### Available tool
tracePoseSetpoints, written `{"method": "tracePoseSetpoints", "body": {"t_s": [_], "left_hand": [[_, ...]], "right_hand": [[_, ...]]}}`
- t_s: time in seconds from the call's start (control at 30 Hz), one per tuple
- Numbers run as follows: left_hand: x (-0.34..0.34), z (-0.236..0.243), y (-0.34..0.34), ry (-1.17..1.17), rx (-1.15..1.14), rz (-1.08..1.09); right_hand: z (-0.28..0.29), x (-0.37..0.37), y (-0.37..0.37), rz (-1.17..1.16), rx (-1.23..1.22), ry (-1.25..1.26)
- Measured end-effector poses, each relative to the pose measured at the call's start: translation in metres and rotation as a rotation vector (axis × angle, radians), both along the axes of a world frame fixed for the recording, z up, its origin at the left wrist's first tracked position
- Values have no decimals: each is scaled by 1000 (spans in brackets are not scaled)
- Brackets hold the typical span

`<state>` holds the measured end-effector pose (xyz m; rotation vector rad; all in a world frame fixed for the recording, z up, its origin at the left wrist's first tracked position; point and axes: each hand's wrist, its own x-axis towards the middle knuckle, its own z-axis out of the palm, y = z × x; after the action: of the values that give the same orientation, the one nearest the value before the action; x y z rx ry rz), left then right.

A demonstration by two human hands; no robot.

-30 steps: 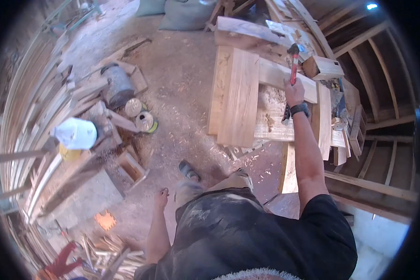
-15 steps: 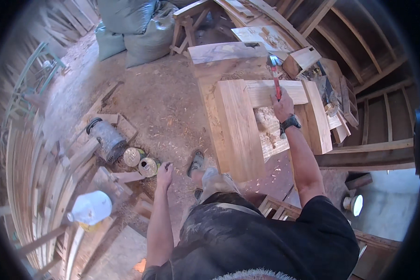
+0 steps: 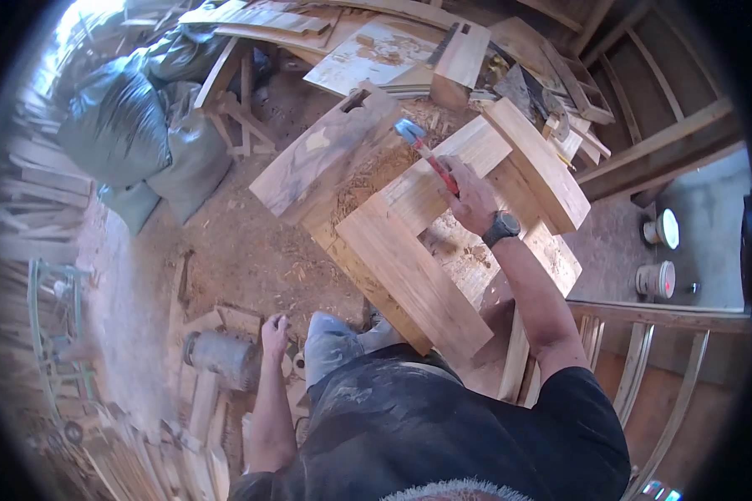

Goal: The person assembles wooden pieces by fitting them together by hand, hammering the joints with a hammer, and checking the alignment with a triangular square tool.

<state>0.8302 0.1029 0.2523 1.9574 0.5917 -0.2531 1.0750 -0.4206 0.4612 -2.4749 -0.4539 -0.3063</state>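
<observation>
My right hand [image 3: 471, 200], a watch on its wrist, grips the red handle of a hammer [image 3: 438, 167]. The metal head points away from me, over the shavings beyond the crosspiece [image 3: 476, 150]. That crosspiece joins a thick left timber [image 3: 414, 280] and a thick right timber [image 3: 543, 167], forming a frame on the wooden workbench [image 3: 342, 250]. Low on the left, my left hand [image 3: 276, 337] hangs apart from the frame, fingers curled, with nothing visible in them.
A mortised timber [image 3: 322, 154] lies on the bench's far left side, and another mortised block [image 3: 462, 54] sits at the far end. Full sacks [image 3: 113, 125] stand at the far left. A metal canister [image 3: 221, 361] lies on the floor near loose boards. Buckets [image 3: 656, 280] stand at right.
My view has turned to the right, so the sacks and bench appear swung leftward. My right hand still holds the hammer above the crosspiece; my left hand stays low and curled.
</observation>
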Motion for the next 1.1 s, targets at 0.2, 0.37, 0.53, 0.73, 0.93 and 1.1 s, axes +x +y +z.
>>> {"method": "tracePoseSetpoints", "body": {"t_s": [0.2, 0.37, 0.53, 0.73, 0.93, 1.1], "left_hand": [[138, 15, 56, -71, -98, -51], [248, 41, 50, -46, -265, -101], [324, 41, 59, -42, -359, -276], [353, -2, 112, 59, -56, -574], [353, -49, 183, 149, 343, -823], [389, -35, 184, 112, 245, -664]], "right_hand": [[3, 4, 9, 16, -42, 31], [41, 2, 28, -82, -25, 272], [30, 3, 37, -247, -60, 267], [34, 3, 62, -531, -72, 376], [34, 8, 74, -615, -134, 378], [48, 24, 95, -691, -62, 548]]}}
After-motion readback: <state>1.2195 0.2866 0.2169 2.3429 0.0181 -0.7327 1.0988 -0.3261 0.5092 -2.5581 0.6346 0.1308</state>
